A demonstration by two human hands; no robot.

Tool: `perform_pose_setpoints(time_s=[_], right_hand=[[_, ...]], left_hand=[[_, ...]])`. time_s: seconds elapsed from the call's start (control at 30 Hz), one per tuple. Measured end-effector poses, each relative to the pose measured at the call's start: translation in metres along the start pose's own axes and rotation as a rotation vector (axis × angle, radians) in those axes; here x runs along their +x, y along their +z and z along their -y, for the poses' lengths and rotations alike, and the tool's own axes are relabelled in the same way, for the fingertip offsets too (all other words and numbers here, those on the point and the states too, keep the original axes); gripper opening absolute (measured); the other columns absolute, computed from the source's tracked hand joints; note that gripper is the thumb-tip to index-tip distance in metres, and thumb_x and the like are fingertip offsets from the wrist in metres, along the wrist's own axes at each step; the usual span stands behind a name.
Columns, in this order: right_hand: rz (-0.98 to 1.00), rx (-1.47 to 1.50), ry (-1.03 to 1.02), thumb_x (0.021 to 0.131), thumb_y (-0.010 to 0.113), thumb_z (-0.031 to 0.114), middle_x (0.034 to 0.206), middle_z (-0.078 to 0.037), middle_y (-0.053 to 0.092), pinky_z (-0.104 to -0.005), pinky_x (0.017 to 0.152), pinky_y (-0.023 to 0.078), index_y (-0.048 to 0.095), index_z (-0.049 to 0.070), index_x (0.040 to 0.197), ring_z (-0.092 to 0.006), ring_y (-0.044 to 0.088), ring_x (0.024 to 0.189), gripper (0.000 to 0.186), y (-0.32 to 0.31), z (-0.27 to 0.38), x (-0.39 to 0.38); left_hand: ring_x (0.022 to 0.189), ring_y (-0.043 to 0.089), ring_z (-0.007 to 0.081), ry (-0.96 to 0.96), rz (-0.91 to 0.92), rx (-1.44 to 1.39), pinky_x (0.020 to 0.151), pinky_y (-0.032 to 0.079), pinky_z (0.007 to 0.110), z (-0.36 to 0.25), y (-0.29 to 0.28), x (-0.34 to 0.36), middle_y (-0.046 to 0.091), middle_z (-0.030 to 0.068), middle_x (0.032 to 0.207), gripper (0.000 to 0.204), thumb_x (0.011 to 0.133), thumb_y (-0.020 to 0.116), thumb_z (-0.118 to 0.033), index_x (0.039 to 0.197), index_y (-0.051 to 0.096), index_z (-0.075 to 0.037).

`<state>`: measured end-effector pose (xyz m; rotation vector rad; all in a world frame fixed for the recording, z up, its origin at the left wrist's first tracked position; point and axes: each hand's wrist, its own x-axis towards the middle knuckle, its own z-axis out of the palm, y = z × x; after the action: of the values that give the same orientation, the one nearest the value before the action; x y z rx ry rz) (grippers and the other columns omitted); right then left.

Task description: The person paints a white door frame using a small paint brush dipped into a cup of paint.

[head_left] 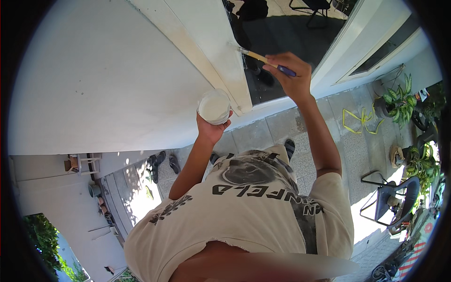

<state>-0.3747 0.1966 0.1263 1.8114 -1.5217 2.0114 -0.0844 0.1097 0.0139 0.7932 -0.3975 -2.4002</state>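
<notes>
A paintbrush [259, 57] with a wooden handle and a purple-blue end is pinched in my right hand [292, 75]. Its bristles touch or nearly touch the white frame [217, 35] beside a dark glass pane [286, 42]. Lower and to the left, my left hand [212, 128] holds up an open tub of white paint [214, 107], fingers wrapped round its underside and side. Behind the tub runs a cream, partly unpainted-looking strip [199, 63] of the frame, between the white wall and the whiter part.
A white wall [89, 70] fills the left. On the paved floor [310, 127] lie a yellow strap [361, 121] and some dark shoes [157, 162]. To the right stand a potted plant [399, 101] and a black chair [392, 199]. A small white stool [89, 163] is at the left.
</notes>
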Motion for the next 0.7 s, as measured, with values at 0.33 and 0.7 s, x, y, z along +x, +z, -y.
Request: perform_pose_setpoints(time_s=[0.33, 0.7], right_hand=[[0.257, -0.015, 0.119, 0.080, 0.080, 0.000, 0.096, -0.011, 0.073, -0.0266, 0.074, 0.056, 0.075, 0.001, 0.101, -0.0187, 0.072, 0.084, 0.022, -0.023, 0.037, 0.038], [-0.112, -0.129, -0.472, 0.086, 0.079, 0.008, 0.102, -0.009, 0.076, -0.0241, 0.072, 0.055, 0.075, 0.005, 0.104, -0.0193, 0.073, 0.087, 0.019, -0.021, 0.054, 0.132]], left_hand=[[0.100, 0.067, 0.0335, 0.027, -0.031, -0.001, 0.072, 0.055, 0.040, 0.001, 0.002, -0.004, 0.067, 0.0198, 0.116, 0.058, 0.097, 0.039, -0.055, 0.129, 0.058, -0.010], [0.102, 0.067, 0.0347, 0.008, -0.029, 0.027, 0.069, 0.053, 0.042, -0.008, -0.004, 0.003, 0.066, 0.0085, 0.123, 0.067, 0.096, 0.032, -0.069, 0.134, 0.057, -0.020]])
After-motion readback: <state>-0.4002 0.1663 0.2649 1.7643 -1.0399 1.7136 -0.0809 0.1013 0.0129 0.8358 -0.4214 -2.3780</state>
